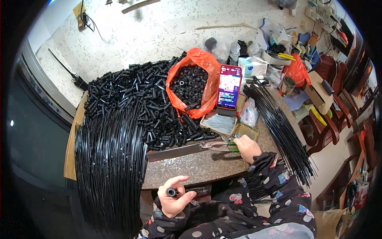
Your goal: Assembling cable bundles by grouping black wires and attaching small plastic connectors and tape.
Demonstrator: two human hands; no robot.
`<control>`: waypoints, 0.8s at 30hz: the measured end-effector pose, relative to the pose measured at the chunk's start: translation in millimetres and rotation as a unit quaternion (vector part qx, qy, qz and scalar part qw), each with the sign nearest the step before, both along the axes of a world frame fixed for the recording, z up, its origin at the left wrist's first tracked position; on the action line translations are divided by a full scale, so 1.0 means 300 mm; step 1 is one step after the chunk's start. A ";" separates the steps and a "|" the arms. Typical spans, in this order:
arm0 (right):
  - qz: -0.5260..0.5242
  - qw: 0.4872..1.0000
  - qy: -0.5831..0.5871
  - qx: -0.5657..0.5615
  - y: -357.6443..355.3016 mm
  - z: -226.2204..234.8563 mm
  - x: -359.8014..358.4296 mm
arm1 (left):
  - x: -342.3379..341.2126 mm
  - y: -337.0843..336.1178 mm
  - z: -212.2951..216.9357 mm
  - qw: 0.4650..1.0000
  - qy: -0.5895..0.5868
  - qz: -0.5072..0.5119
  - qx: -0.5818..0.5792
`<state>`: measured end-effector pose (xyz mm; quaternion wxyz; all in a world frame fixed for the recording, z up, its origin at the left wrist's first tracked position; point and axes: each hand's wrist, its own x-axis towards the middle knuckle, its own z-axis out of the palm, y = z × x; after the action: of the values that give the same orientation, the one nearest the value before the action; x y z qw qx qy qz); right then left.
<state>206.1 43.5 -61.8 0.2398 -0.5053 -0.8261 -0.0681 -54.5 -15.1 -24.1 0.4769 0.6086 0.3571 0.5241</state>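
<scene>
My left hand (170, 203) is in front of the table's near edge, curled around a short black plastic tube (171, 192) whose hollow end faces up. Its index finger and thumb stick out to the right. My right hand (247, 149) lies over the table at the right, its fingers bent and fingertips together beside a small tray of metal bits (238, 130). What they pinch, if anything, is hidden. Just left of that hand are green-handled pliers (217, 145), partly against a flat metal bar (175, 152) on the speckled tabletop (191, 171).
A large heap of black tubes (131, 87) covers the left back, with long black rods (111, 167) hanging over the front. An orange bag (209, 95) holds black rings. A phone (229, 87) stands behind a box of metal pins (219, 122). More rods (282, 131) lie right.
</scene>
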 end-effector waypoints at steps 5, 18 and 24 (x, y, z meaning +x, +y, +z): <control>-0.027 0.995 0.087 -0.041 -0.003 0.007 0.024 | -0.002 -0.007 -0.007 1.000 0.008 0.001 0.002; -0.157 0.923 0.333 -0.115 0.039 0.037 0.056 | 0.005 -0.013 0.020 0.999 -0.026 0.028 -0.001; -0.123 0.759 0.612 -0.183 0.016 0.088 0.040 | 0.042 -0.017 0.020 0.999 0.005 -0.041 0.006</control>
<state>218.1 48.2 -35.5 0.5870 -0.5711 -0.4308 0.3790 -41.8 -20.1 -18.0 0.4927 0.6280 0.3310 0.5033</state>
